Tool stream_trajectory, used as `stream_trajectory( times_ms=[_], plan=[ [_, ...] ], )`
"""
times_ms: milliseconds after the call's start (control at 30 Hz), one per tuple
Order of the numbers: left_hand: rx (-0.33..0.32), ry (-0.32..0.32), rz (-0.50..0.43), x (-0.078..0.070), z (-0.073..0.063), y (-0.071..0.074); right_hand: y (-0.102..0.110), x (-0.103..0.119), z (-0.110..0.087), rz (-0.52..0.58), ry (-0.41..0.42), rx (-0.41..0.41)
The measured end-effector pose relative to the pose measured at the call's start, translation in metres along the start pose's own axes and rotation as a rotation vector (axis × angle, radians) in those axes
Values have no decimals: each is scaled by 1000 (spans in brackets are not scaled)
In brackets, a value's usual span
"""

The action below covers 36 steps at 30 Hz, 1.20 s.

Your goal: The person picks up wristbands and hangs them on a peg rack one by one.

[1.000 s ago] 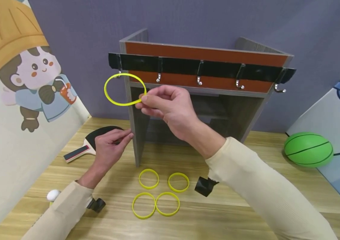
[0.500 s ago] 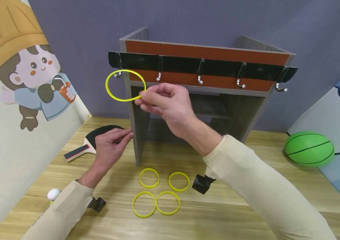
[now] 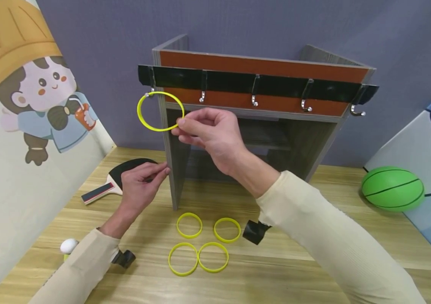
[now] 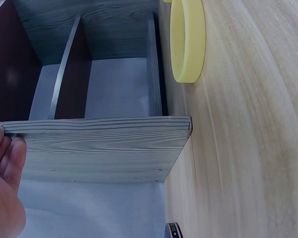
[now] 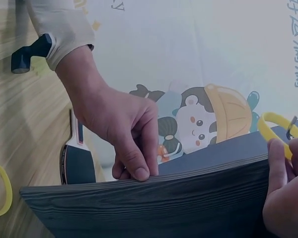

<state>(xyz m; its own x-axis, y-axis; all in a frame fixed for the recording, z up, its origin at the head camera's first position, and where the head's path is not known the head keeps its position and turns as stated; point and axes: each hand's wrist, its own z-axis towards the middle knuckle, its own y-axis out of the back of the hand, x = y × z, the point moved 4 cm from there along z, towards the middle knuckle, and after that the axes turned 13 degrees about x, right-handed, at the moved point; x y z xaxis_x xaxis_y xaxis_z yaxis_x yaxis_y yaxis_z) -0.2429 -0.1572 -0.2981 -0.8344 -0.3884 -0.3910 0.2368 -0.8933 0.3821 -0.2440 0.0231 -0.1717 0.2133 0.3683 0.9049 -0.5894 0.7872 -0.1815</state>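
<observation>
My right hand (image 3: pixel 215 135) pinches a thin yellow ring (image 3: pixel 139 113) between thumb and fingers. The ring's upper edge is right at the leftmost silver hook (image 3: pixel 150 93), which overlaps it in the head view. In the right wrist view the ring (image 5: pixel 269 130) and the hook (image 5: pixel 292 128) also overlap. Lower down, my left hand (image 3: pixel 139 185) holds the front edge of the grey cabinet's left side panel (image 3: pixel 171 181) with bent fingers and thumb. Several more yellow rings (image 3: pixel 177 224) lie flat on the wooden table below.
A black strip (image 3: pixel 230 83) with several hooks runs across the cabinet's front. A table tennis paddle (image 3: pixel 99 193) lies left of the cabinet, a white ball (image 3: pixel 69 245) is near the left sleeve, and a green ball (image 3: pixel 393 188) sits at the right.
The ring in my right hand has shifted slightly right and its upper edge now meets the leftmost hook. My left hand stays at the side panel.
</observation>
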Motion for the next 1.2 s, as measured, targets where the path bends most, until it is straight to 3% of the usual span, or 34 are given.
stream_trajectory(
  times_ms=[200, 433, 600, 900, 1200],
  plan=[
    [15, -17, -3, -19, 6, 3, 2, -4, -1, -39, -20, -10],
    [14, -3, -10, 0, -1, 2, 4, -5, -3, -110, -49, -21],
    [10, -15, -13, 0, -2, 2, 8, -7, -12, -153, -72, -18],
    [10, -6, -24, 0, -4, 2, 15, -11, -47, -256, -112, 50],
    [2, -14, -40, 8, -9, 4, 36, -27, -90, -441, -229, 98]
  ],
)
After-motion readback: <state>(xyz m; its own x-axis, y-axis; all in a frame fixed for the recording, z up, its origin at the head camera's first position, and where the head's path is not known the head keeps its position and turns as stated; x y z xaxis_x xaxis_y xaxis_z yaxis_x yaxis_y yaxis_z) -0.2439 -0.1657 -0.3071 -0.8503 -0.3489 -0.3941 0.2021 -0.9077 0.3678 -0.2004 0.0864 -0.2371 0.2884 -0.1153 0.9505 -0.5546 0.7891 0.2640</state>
